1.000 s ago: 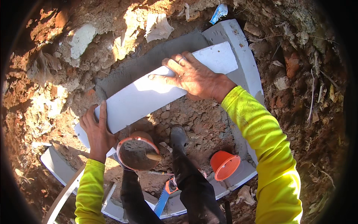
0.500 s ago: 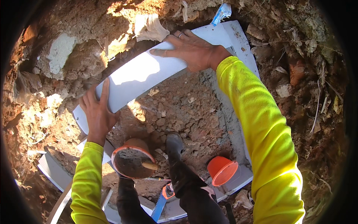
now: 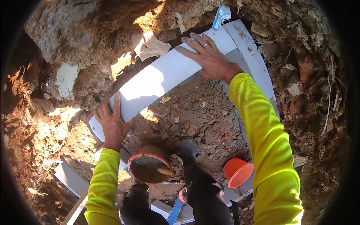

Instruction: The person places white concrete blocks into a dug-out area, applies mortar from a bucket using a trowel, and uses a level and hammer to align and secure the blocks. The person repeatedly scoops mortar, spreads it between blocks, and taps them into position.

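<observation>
A long white block (image 3: 146, 80) lies across the far side of the dug pit, its right end at the top of a pale side block (image 3: 251, 60). My left hand (image 3: 114, 120) grips the long block near its left end, thumb and fingers spread over the face and edge. My right hand (image 3: 212, 56), with a ring on it, grips the block nearer its right end, fingers reaching toward the far edge. Below are a bucket (image 3: 148, 165) of grey mortar with a wooden handle in it, and an orange bucket (image 3: 240, 174) tipped over.
Rough soil walls (image 3: 67, 41) surround the pit. A blue-and-white wrapper (image 3: 221, 17) lies at the far edge. My booted feet (image 3: 189, 148) stand on the dirt floor. A blue saw (image 3: 175, 210) and more pale blocks (image 3: 71, 176) lie near me and at left.
My hands have moved the long block away from me onto the far side of the pit, covering the grey strip seen there earlier. The view has also shifted slightly.
</observation>
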A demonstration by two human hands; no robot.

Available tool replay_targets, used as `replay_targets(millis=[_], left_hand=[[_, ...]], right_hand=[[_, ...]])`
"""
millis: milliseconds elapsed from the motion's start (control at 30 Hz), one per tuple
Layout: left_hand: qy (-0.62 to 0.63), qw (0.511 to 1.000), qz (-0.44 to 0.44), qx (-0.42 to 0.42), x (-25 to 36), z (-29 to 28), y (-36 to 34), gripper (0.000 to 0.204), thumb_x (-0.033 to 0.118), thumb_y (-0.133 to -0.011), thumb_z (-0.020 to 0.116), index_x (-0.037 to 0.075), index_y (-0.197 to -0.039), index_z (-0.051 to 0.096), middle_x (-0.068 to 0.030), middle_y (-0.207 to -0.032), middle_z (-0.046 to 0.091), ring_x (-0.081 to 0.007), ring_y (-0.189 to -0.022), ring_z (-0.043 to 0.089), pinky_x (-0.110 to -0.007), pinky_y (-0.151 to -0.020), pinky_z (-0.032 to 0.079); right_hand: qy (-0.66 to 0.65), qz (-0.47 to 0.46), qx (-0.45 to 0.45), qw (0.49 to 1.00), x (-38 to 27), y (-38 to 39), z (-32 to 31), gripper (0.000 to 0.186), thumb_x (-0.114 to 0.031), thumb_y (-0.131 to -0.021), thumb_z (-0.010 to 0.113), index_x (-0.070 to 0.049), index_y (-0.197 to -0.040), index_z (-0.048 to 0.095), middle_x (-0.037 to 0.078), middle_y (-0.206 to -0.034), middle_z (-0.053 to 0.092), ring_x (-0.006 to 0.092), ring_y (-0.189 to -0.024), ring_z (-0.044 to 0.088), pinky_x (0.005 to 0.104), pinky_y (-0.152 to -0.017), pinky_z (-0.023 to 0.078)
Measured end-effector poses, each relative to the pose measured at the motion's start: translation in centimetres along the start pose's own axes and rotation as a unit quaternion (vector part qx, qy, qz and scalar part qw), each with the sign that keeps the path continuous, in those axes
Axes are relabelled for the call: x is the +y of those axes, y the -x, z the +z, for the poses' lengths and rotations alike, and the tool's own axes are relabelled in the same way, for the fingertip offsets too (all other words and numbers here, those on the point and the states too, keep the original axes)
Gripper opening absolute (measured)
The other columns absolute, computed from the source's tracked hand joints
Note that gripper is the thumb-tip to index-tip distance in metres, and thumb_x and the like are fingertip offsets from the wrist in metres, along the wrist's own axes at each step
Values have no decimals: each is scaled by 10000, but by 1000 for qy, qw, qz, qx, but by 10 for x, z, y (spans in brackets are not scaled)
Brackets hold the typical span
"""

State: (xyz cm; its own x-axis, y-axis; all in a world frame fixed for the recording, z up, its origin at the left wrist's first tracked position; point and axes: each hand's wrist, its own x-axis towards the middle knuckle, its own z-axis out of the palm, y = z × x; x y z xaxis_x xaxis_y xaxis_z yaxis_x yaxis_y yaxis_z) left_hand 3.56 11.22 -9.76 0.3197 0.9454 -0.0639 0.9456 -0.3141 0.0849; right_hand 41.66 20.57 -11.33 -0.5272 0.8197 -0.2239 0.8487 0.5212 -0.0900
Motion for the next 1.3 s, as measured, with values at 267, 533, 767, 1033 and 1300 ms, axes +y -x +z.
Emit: replay_targets(millis=[267, 533, 767, 1033, 1300], left_hand=[[529, 746, -359, 186, -72, 34, 67, 625, 446, -1023, 476, -48, -1404, 435, -176, -1383, 484, -272, -1275, 470, -397, -1103, 357], [605, 674, -404, 131, -87, 44, 51, 485, 336, -979, 627, -90, -1206, 580, -144, -1104, 654, -198, -962, 638, -341, -875, 519], [517, 749, -402, 100, -89, 45, 41, 450, 311, -979, 630, -102, -1158, 603, -135, -1051, 666, -189, -905, 635, -330, -811, 521], [580, 729, -353, 85, -114, 65, 46, 451, 317, -1008, 584, -91, -1200, 601, -132, -1072, 673, -208, -917, 639, -345, -812, 521], [558, 753, -337, 89, -101, 53, 46, 402, 160, -930, 626, -124, -1211, 578, -154, -1108, 665, -222, -942, 642, -345, -812, 524]], right_hand=[[57, 67, 59, 994, -3, 1, 24, 1113, -109, -648, 859, -305, -1557, 247, 42, -1581, 335, 257, -1488, 245, 475, -1262, 132], [61, 105, 89, 989, -12, -4, 32, 1224, -157, -532, 922, -280, -1553, 260, 39, -1589, 314, 251, -1496, 221, 482, -1262, 136], [37, 173, 48, 983, -40, 5, 20, 1140, -26, -655, 805, -215, -1580, 167, 133, -1625, 217, 347, -1518, 131, 609, -1212, 136], [-411, 28, 456, 789, -144, -12, -34, 367, -254, -974, 626, 1, -710, 624, 56, -573, 508, 180, -557, 499, 337, -542, 417], [-510, 121, 579, 624, -122, -40, 10, 487, -268, -1031, 545, -36, -626, 405, -60, -588, 346, 61, -586, 294, 287, -510, 284]])
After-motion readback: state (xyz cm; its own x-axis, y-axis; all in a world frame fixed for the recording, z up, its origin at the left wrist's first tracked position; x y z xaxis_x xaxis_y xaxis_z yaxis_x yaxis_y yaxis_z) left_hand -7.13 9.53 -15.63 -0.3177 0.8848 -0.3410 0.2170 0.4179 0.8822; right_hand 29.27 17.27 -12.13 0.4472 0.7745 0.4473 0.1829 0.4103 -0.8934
